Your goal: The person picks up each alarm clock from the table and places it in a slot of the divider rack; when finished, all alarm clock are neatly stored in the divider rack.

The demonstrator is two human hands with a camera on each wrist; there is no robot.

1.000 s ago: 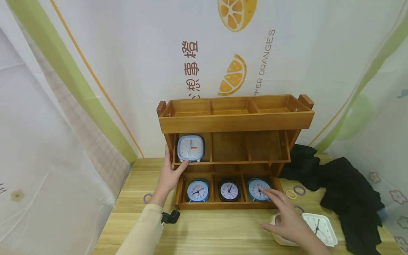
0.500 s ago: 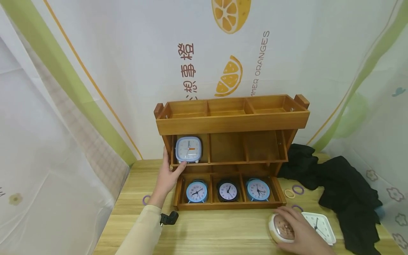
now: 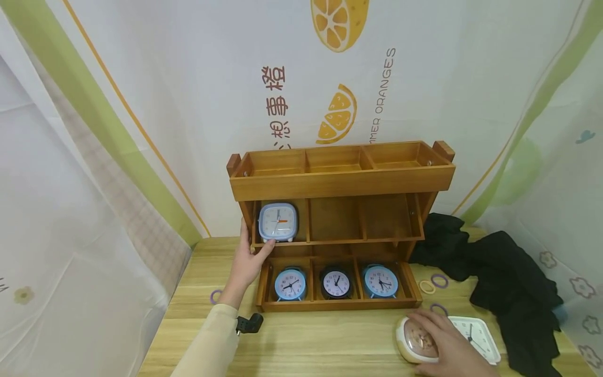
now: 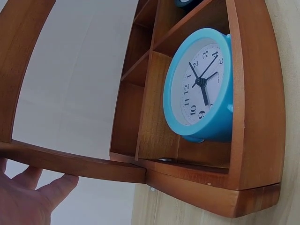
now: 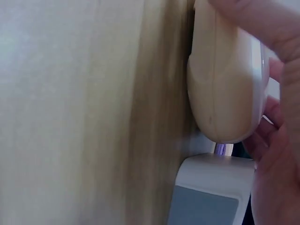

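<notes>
- While "SUMMER ORANGES" is partly readable on the backdrop (image 3: 386,94) at upper centre, left hand (image 3: 247,262) fingers grip the wooden shelf (image 3: 339,180).
- Only the right wrist view shows right hand (image 3: 443,343) fingers curled round the cream clock (image 5: 225,84).

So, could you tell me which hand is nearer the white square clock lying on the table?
Right: the right hand grips the cream clock beside the white square clock; the left hand holds the shelf.

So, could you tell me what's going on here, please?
A person is working at a wooden shelf of clocks. The left hand grips the shelf's left side, beside a square blue clock. The right hand grips a cream clock on the table, next to a white clock. Three round clocks sit in the bottom row.
</notes>
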